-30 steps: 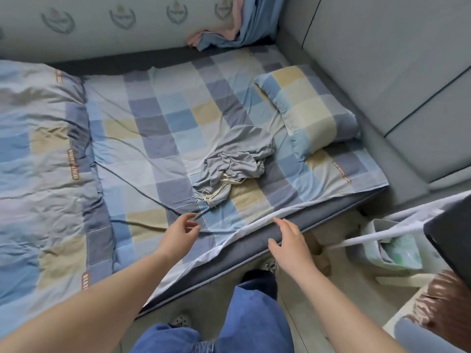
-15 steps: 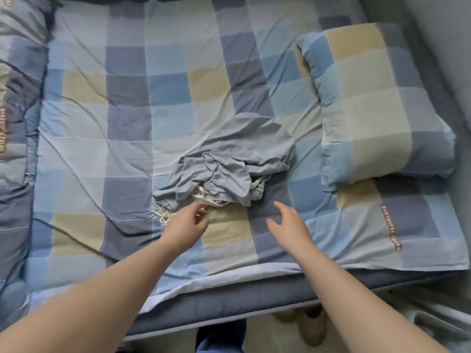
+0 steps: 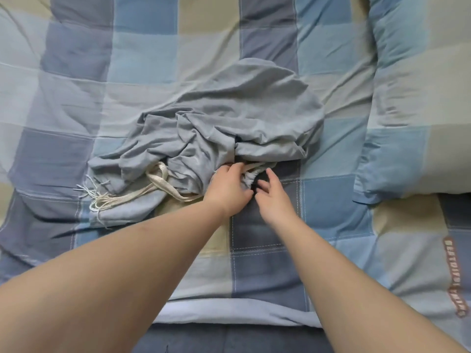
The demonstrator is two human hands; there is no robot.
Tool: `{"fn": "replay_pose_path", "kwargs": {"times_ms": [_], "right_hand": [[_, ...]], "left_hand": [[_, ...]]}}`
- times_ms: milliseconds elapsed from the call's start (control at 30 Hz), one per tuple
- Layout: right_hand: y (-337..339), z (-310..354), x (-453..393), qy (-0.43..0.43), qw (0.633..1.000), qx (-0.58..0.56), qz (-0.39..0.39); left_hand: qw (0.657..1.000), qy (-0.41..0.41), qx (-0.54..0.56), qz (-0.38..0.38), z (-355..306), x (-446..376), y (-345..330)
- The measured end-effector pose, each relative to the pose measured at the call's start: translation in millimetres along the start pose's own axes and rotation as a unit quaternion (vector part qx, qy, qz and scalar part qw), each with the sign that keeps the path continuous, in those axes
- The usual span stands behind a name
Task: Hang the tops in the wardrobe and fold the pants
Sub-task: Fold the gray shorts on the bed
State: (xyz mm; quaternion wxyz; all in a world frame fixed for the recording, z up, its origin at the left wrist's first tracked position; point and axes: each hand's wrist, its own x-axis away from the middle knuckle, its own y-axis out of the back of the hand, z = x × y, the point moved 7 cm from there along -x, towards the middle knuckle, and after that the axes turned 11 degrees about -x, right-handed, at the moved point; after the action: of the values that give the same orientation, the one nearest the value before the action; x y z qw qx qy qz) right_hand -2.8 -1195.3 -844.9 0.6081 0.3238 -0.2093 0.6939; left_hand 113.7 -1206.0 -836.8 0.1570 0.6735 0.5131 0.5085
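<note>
Leaning over near bed edge, both bare forearms reaching up across checked sheet (image 3: 331, 194). Left hand (image 3: 227, 191) landing on gathered waistband (image 3: 251, 174) of grey pants (image 3: 229, 123), fingers curled and closing on the bunched hem, thumb side tucked under cloth; looking like a pinch just forming, full grip not confirmable. Right hand (image 3: 274, 197) sitting just beside it, fingers loosely spread and bent, tips nearly touching waistband, nothing held yet. Probably going for the waistband because it gives two firm corners for shaking garment flat before folding. Pants lying crumpled in a heap mid-bed, legs doubled under, so no fold possible until spread out. Cream drawstring (image 3: 158, 184) trailing out to the left of left hand, frayed ends (image 3: 94, 202) fanned over a loose grey flap; likely to snag or tangle if lifted carelessly. Pillow (image 3: 407, 98) in matching check sitting to the right, close to heap but not touching, leaving free sheet left and in front for laying pants out. Judging step as start of pants folding: picking up, nothing folded yet. No tops or wardrobe showing here. Next move probably needing both hands pinching waistband apart, then lifting and pulling toward near edge.
</note>
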Motion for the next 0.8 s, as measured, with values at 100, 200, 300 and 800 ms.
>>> {"fn": "replay_pose_path", "kwargs": {"times_ms": [100, 200, 300, 800], "right_hand": [[-14.3, -3.2, -10.7, 0.026, 0.999, 0.006, 0.028], [-18.1, -2.3, -12.5, 0.053, 0.998, 0.017, 0.019], [-17.9, 3.2, -3.2, 0.084, 0.990, 0.109, 0.020], [-120.5, 155.4, 138.3, 0.333, 0.838, 0.427, -0.065]], "left_hand": [[1.000, 0.021, 0.018, 0.011, 11.9, -14.1, -10.8], [0.998, 0.033, 0.029, -0.033, 23.1, -20.2, -1.5], [0.997, 0.030, 0.061, -0.041, 28.4, -13.9, 13.2], [0.969, -0.222, -0.042, -0.099, 41.8, 124.2, 214.8]]}}
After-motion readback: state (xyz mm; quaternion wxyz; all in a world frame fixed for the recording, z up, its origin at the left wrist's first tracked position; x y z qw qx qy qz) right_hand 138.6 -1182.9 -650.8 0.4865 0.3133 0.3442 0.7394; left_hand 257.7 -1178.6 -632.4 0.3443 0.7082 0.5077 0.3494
